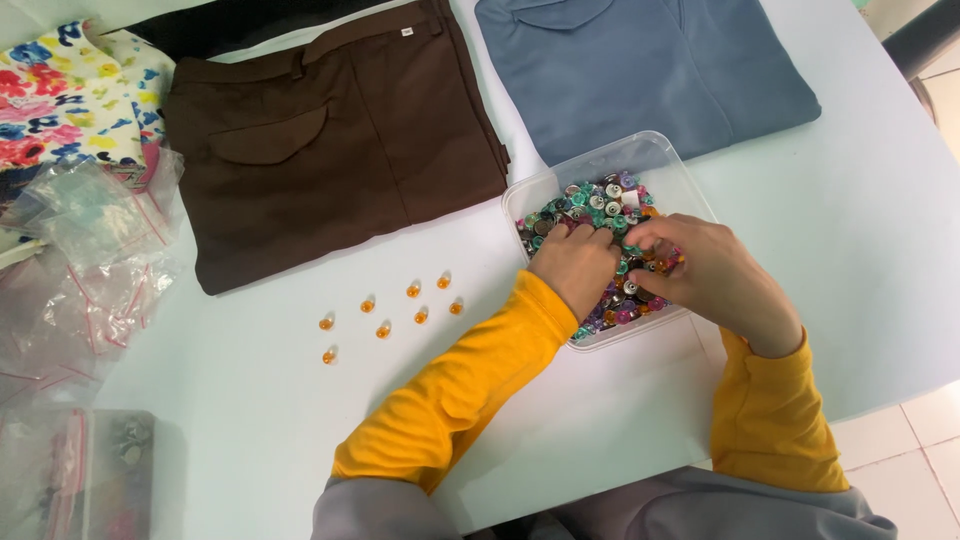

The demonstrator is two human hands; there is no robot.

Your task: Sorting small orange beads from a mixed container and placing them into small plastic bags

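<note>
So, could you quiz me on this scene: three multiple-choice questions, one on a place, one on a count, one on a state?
1. Where are the left hand and right hand?
A. In the tray
B. In the lap
C. Raised in the air

2. How many orange beads lie loose on the table?
A. Three
B. Eight
C. Fifteen

3. The brown trousers are:
A. Hanging up
B. Crumpled in a heap
C. Folded flat

Answers:
1 A, both hands' fingers are among the tray's mixed beads.
2 B, eight can be counted left of the tray.
3 C, they lie neatly folded on the table.
</note>
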